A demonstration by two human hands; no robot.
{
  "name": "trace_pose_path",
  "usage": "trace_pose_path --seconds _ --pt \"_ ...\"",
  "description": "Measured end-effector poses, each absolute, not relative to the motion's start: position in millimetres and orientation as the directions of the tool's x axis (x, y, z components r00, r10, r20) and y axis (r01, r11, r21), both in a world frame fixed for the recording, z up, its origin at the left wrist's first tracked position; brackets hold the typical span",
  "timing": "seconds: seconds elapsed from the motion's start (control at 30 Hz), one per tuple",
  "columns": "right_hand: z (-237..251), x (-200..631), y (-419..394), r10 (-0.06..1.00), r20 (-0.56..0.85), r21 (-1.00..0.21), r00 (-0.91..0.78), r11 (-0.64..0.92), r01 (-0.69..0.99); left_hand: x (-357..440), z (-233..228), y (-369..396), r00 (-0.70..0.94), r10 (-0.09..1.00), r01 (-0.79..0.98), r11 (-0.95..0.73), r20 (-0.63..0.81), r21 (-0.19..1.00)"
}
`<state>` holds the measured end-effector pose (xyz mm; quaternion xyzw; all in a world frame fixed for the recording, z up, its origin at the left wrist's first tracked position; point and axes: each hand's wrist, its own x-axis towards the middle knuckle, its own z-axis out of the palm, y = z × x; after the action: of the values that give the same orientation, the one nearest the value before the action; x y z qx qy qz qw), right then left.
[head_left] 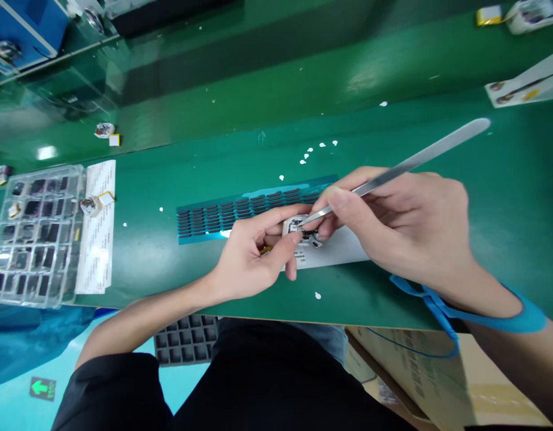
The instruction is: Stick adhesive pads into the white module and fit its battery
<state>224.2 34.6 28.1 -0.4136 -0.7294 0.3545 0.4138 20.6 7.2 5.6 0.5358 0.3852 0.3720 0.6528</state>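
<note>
Between the thumb and fingers of my left hand [261, 251] is a small white device housing [293, 225] with circuitry showing inside. My right hand [393, 221] pinches metal tweezers [406, 167], whose tips reach into the open housing. Whether the tips grip any part is too small to tell. A yellow-edged piece shows partly under my left palm. Beneath both hands lie a teal sheet [200, 222] with rows of dark strips and a white printed paper [334, 250]. A blue strap [505, 314] circles my right wrist.
A clear compartment tray [34, 239] of dark parts stands at left, beside white sheets [97, 239] bearing a housing with a battery. White dots [310, 149] dot the green bench. Another housing [530, 15] and a white holder [528, 81] are at upper right.
</note>
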Motion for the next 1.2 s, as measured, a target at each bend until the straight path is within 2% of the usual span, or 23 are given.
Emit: trace_pose_path --seconds 0.1,0.17,0.27,0.33,0.4,0.47,0.53,0.63,0.77,0.9,1.07,1.2 --pt "25.9 224.7 31.2 0.847 0.406 -0.753 -0.343 0.523 0.4 20.6 0.9 6.0 0.386 0.92 -0.049 0.085 -0.06 0.995" --pt "25.7 226.6 29.8 0.801 0.468 -0.696 -0.373 0.594 0.403 19.1 -0.4 7.1 0.368 0.93 -0.022 0.023 -0.013 0.999" --pt "26.6 232.0 32.6 0.796 0.525 -0.702 -0.303 0.606 0.375 14.4 0.2 12.6 0.299 0.954 0.059 -0.06 0.039 0.996" --pt "25.2 236.6 38.6 0.788 0.555 -0.651 -0.266 0.611 0.451 10.9 -0.3 17.7 0.231 0.97 0.114 -0.101 0.072 0.988" --pt "20.8 241.1 47.0 0.752 0.552 -0.522 -0.359 0.648 0.555 8.2 -2.2 21.6 0.188 0.976 0.157 -0.139 0.108 0.978" --pt "15.1 245.0 55.8 0.732 0.478 -0.429 -0.485 0.677 0.599 6.6 -4.5 23.4 0.19 0.97 0.204 -0.188 0.15 0.961" --pt "11.4 248.7 63.0 0.75 0.406 -0.438 -0.522 0.661 0.609 6.3 -6.2 23.4 0.242 0.951 0.259 -0.252 0.19 0.933" --pt "12.1 254.5 69.4 0.793 0.368 -0.483 -0.486 0.61 0.628 8.0 -8.6 23.6 0.406 0.874 0.339 -0.415 0.267 0.844" --pt "13.0 260.5 72.9 0.808 0.343 -0.519 -0.479 0.588 0.62 14.0 -17.2 27.9 0.59 0.716 0.423 -0.667 0.372 0.614" --pt "8.1 262.1 75.3 0.825 0.316 -0.574 -0.468 0.559 0.598 18.7 -24.1 32.3 0.692 0.648 0.501 -0.748 0.318 0.435" --pt "8.7 265.2 77.4 0.809 0.292 -0.553 -0.51 0.578 0.6 17.3 -20.8 34.8 0.724 0.657 0.518 -0.719 0.21 0.463" --pt "9.2 270.3 80.3 0.79 0.298 -0.519 -0.535 0.605 0.604 16.3 -19.4 36.2 0.719 0.661 0.504 -0.708 0.213 0.496"
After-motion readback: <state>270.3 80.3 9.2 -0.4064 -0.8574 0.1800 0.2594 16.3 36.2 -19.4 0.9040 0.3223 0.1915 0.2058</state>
